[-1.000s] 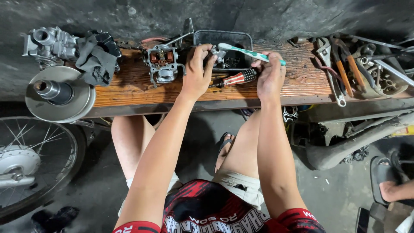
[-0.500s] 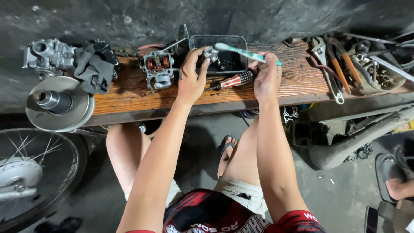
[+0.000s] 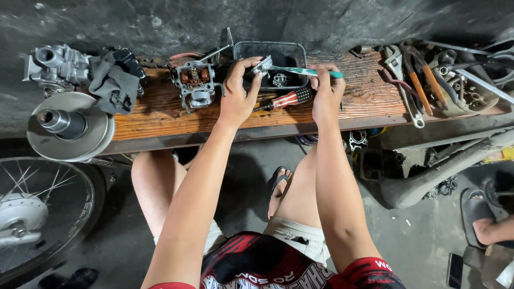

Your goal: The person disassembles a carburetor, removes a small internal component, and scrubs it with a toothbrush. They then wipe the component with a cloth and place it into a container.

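Note:
My left hand (image 3: 237, 92) grips a small metal part (image 3: 262, 66) over the black rectangular tray (image 3: 292, 52) on the wooden bench (image 3: 160, 115). My right hand (image 3: 326, 91) holds a teal-handled toothbrush (image 3: 300, 70), with its head against the metal part. A red-handled screwdriver (image 3: 286, 99) lies on the bench between my hands. An open carburetor body (image 3: 194, 83) with orange floats sits just left of my left hand. Another small metal piece (image 3: 279, 80) lies inside the tray.
At the bench's left end are a second carburetor (image 3: 56, 64), a dark rag (image 3: 113, 80) and a round metal pulley (image 3: 67, 126). Wrenches and pliers (image 3: 412, 85) lie at the right. A spoked wheel (image 3: 37, 214) is lower left; another person's sandalled foot (image 3: 484, 219) is lower right.
The toothbrush has shifted slightly along the metal part while my left hand keeps the part over the tray. The camera view has moved a little.

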